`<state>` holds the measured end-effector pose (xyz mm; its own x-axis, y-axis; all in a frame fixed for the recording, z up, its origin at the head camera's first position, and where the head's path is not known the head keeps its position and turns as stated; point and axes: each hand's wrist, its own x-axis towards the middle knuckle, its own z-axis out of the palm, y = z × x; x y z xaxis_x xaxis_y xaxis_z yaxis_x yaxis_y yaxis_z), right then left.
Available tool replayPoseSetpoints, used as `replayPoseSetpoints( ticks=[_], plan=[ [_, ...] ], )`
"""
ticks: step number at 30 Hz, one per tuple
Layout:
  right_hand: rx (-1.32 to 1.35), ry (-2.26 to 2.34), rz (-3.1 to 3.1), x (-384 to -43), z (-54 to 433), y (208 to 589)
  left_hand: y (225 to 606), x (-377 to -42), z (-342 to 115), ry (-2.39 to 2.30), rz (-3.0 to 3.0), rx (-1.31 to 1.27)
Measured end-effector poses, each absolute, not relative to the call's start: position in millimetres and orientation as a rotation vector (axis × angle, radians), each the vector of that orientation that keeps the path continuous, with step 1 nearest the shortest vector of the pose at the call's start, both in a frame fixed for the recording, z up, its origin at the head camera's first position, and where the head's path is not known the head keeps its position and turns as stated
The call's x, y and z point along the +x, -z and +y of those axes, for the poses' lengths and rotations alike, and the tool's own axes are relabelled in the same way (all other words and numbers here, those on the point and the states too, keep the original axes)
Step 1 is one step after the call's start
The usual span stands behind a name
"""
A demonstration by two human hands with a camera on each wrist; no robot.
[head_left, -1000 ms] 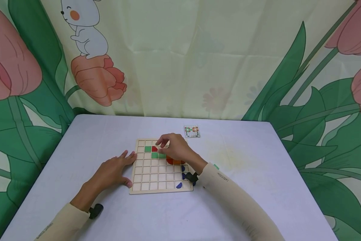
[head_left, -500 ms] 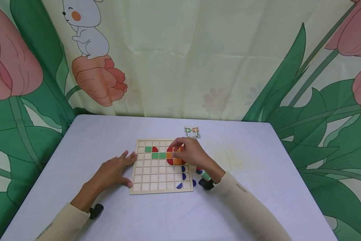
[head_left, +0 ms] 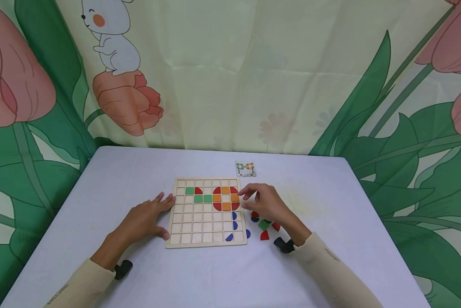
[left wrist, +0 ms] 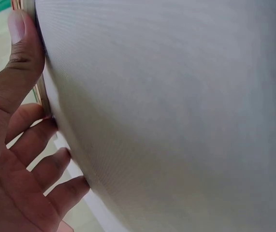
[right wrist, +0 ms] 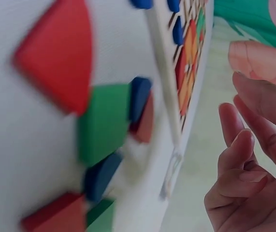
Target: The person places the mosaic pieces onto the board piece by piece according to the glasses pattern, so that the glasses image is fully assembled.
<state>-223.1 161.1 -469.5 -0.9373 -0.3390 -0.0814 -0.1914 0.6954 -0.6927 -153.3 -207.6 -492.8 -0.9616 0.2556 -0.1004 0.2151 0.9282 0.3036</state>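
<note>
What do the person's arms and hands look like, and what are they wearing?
The left hand and right hand have no gloves. The left sleeve and right sleeve are light beige, with small dark markings too tiny to read. A small black device sits at the left wrist, and another at the right.

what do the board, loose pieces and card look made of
Board: probably wood, matte, going by its pale tan rim and grid. Loose pieces: painted wood or plastic, hard to say; solid colour covers faces and thick edges, and they look smooth and matte. Card: likely printed paper or cardboard, thin with a coloured pattern; its finish is too small to tell.
</note>
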Motion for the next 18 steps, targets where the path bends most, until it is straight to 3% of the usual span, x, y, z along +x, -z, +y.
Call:
replayPoseSetpoints(
  ticks=[18],
  plan=[
    [-0.295,0.969,2.706,-217.0,198.9,494.0,494.1,-153.2,-206.5,-0.423,2.945,0.342]
  ],
)
